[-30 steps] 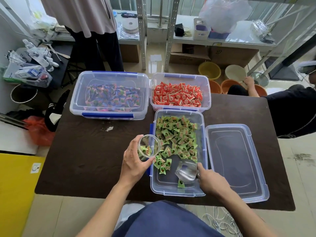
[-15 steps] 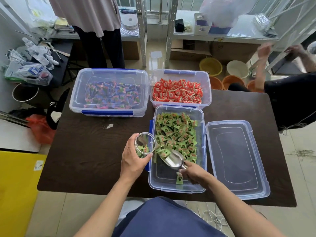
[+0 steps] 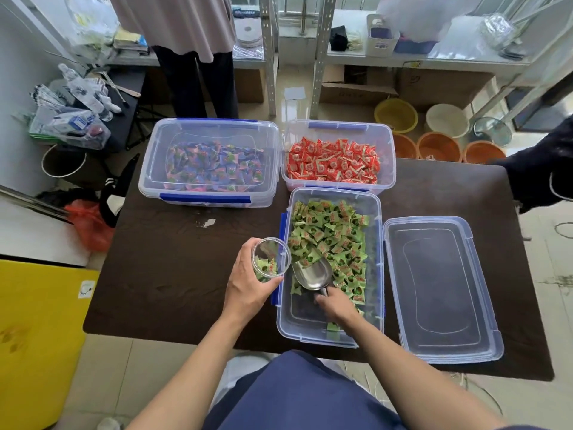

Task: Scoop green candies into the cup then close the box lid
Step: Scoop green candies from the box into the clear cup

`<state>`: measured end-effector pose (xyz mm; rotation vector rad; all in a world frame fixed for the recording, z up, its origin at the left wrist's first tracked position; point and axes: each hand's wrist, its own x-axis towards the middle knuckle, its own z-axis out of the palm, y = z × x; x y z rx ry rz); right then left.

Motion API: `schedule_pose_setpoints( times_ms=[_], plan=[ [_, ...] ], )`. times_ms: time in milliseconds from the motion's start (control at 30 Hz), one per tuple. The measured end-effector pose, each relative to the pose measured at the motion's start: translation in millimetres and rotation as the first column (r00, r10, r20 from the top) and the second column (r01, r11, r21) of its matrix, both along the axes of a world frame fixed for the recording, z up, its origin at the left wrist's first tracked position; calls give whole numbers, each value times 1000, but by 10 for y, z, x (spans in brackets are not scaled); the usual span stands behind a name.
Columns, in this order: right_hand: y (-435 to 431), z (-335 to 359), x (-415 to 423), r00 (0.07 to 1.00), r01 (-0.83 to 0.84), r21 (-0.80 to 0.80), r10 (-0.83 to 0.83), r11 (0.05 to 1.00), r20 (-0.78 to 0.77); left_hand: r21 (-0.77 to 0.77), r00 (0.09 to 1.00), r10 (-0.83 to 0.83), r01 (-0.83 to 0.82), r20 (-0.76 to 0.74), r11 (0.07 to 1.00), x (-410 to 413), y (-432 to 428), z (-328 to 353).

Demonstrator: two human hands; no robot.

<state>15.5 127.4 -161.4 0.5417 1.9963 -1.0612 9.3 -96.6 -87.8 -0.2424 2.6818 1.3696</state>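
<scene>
A clear plastic box (image 3: 310,330) on the dark table holds a heap of green candies (image 3: 331,234) in its far half. My left hand (image 3: 248,287) grips a clear cup (image 3: 271,259) just left of the box, tilted toward it, with a few green candies inside. My right hand (image 3: 335,305) is inside the box and holds the handle of a metal scoop (image 3: 311,274). The scoop's mouth pushes into the near edge of the candy heap. The box's clear lid (image 3: 440,287) lies flat on the table to the right.
Behind the green box stand a lidded box of purple candies (image 3: 207,162) and an open box of red candies (image 3: 335,162). A person stands beyond the table at the back left. A dark sleeve (image 3: 545,169) reaches in at the right edge. Buckets sit on the floor behind.
My right hand has pushed the scoop forward from the empty near end of the box into the candy heap. The cup in my left hand stays roughly where it was.
</scene>
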Motion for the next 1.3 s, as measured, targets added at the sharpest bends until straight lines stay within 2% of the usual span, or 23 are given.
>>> schedule_pose_setpoints(
  times_ms=[300,433,533,700,867,1000,1167,1300],
  plan=[
    [313,328,278,992,30,-83,-40,996,-121,-12,999,-40,40,-4,999,-27,-39,3],
    [421,778,236,978,-61,-86,43,994,-206,-13,998,-67,67,-16,998,-73,-19,43],
    [538,1083,148,945,-192,-6,183,981,-270,-14,997,-79,79,-14,997,-103,1,54],
    [570,1557,-73,873,-390,126,410,912,-263,-16,997,-67,67,-40,998,-118,67,63],
    [321,1984,-220,724,-557,353,647,752,-237,-7,994,-59,58,-88,998,-100,129,95],
    [107,2194,-235,719,-567,362,659,740,-221,-29,995,-41,38,-92,999,-78,142,74],
    [20,2339,-221,649,-587,479,733,653,-203,-40,994,-52,49,-93,998,-55,101,28],
    [84,2390,-187,641,-571,494,732,656,-231,-48,995,-36,32,-91,998,-46,98,28]
  ],
)
